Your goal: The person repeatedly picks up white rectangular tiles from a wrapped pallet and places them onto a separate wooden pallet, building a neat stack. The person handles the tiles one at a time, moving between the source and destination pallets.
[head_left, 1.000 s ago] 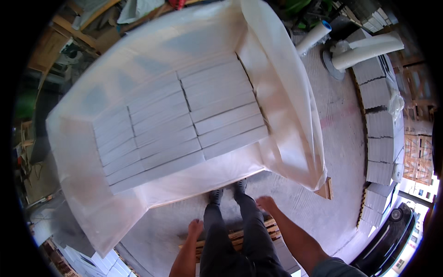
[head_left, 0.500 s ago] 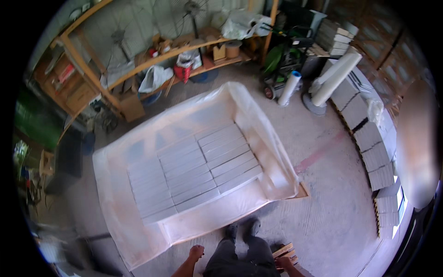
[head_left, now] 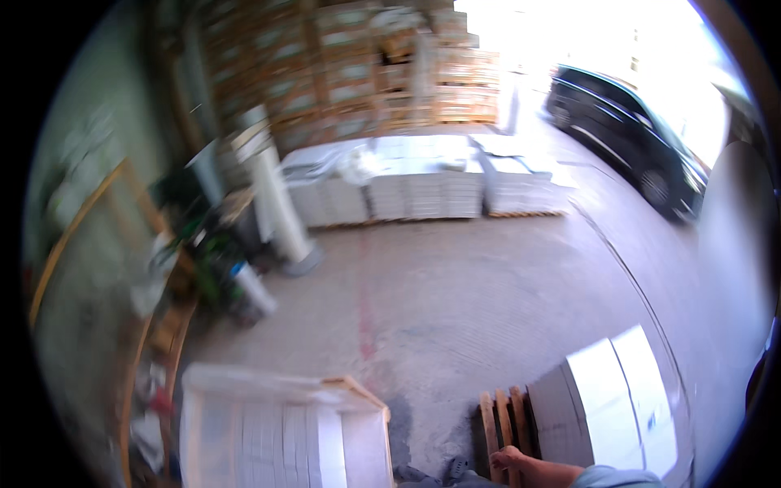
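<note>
At lower right of the frame, I keep the right hand (head_left: 506,458), its grip unreadable, clear of the wooden pallet (head_left: 505,419) edges beside the white stack (head_left: 602,398), with the left hand out of view.

Beside my bare right hand (head_left: 506,458), a white block-shaped stack (head_left: 610,407) is sitting right of brown wooden pallet slats (head_left: 505,419). To my left, white rectangular bundles (head_left: 297,447) are lying inside a boxy translucent plastic liner (head_left: 203,431). Ahead, a row of white blocky stacks (head_left: 425,191) is standing before brown wooden crates (head_left: 468,89), left of a black metal van (head_left: 610,118).
</note>
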Motion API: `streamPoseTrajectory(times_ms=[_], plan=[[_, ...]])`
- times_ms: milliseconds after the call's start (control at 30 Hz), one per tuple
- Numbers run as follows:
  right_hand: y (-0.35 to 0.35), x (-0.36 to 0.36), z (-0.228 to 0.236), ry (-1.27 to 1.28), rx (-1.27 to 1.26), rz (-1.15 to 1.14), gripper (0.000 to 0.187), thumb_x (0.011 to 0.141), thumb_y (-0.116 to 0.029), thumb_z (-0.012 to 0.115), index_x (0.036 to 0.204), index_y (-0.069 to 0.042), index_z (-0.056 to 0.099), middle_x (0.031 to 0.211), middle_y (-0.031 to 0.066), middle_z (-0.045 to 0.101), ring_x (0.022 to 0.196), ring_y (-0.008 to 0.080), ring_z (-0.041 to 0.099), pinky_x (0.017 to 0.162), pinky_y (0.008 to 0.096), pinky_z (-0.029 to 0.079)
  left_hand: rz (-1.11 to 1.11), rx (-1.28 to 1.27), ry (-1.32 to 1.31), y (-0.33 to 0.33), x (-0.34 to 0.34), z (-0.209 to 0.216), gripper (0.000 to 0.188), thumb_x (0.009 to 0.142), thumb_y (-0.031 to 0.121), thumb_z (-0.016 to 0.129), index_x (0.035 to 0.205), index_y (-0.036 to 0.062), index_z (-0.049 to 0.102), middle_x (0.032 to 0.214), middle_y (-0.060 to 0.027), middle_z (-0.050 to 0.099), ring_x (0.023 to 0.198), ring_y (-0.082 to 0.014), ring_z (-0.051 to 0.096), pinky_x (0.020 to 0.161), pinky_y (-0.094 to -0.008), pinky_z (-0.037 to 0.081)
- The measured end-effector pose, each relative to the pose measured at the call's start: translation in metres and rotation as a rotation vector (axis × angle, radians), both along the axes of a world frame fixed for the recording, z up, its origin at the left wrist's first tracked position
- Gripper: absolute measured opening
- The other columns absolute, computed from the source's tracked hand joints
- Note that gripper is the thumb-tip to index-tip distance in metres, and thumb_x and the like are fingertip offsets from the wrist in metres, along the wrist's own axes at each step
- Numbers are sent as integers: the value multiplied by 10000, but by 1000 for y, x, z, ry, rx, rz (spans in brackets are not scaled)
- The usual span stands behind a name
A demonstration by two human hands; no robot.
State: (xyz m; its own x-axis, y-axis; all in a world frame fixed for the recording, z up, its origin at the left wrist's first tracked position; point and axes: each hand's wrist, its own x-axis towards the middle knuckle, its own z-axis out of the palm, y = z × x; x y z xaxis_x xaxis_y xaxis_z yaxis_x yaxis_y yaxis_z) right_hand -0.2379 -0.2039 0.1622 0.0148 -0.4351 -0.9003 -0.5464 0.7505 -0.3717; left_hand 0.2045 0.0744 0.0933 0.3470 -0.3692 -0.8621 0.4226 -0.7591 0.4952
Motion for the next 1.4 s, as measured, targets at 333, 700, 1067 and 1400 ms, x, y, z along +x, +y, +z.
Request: streamPoseTrajectory(times_ms=[333,700,1067,1400], plan=[[135,-130,-18,159,-191,-79,248,765,-291,603,908,-93,647,746,118,618,637,300,597,568,370,452,-594,-100,97,-149,-8,-17,487,893,294,520,1311,59,433,1130,-167,594,912,-305,635,676,-415,526],[293,-81,4,-179,10,-1087,363,852,-240,557,529,-83,504,518,29,471,433,115,452,387,271,363,-1135,-36,-26,-277,-51,-5,401,918,301,488,1202,18,495,1094,-151,601,907,-285,643,639,-377,538],[411,34,-10,-158,64,-1441,284,855,-274,597,811,4,627,756,86,623,634,216,630,507,304,509,-1399,107,-13,-257,-21,-26,403,901,346,477,1210,91,518,1004,-97,620,818,-222,637,560,-356,517],[475,24,-44,-113,-58,-1597,249,839,-269,602,837,-21,616,715,69,607,534,152,556,454,276,448,-1552,26,-9,-234,-92,-3,442,909,395,473,1175,46,525,1006,-105,619,795,-224,644,544,-352,508]])
